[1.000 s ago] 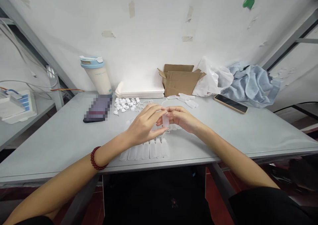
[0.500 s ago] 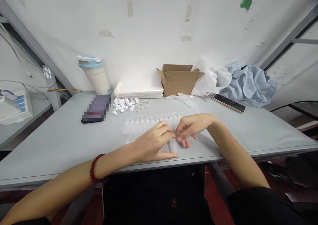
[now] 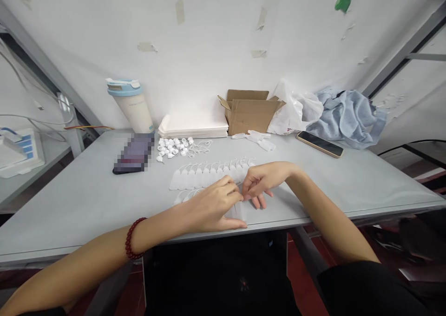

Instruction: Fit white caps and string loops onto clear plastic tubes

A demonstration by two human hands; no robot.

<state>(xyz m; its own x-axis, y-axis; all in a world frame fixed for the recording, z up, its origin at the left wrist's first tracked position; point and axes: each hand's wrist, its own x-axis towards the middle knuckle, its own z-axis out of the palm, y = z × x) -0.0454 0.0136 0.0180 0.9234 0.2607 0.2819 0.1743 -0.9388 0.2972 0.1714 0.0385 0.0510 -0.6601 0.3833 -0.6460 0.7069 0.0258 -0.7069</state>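
My left hand (image 3: 212, 207) rests low on the table near its front edge, its thumb stretched away from the fingers. Between thumb and fingertips lies a flat translucent plastic piece (image 3: 239, 210), partly covered. My right hand (image 3: 261, 183) bends down at its upper end, thumb and finger pinched beside the left fingertips; what they pinch is too small to make out. Beyond both hands runs a row of similar translucent pieces (image 3: 200, 179) with thin cord loops. A second row with loops (image 3: 181, 196) is mostly hidden under my left hand and forearm.
Small white caps (image 3: 172, 147) and loose cord loops (image 3: 201, 148) lie behind the rows. Farther back are loose translucent pieces (image 3: 259, 140), a cardboard box (image 3: 251, 116), a white stack (image 3: 193, 125), a plastic bag (image 3: 296, 109), cloth (image 3: 348, 116), a cup (image 3: 132, 107) and phones (image 3: 319, 144) (image 3: 134, 154).
Both hands have shifted very slightly left and down in the picture, staying close together at the same plastic piece. The view itself has moved a little. The objects on the table keep their places.
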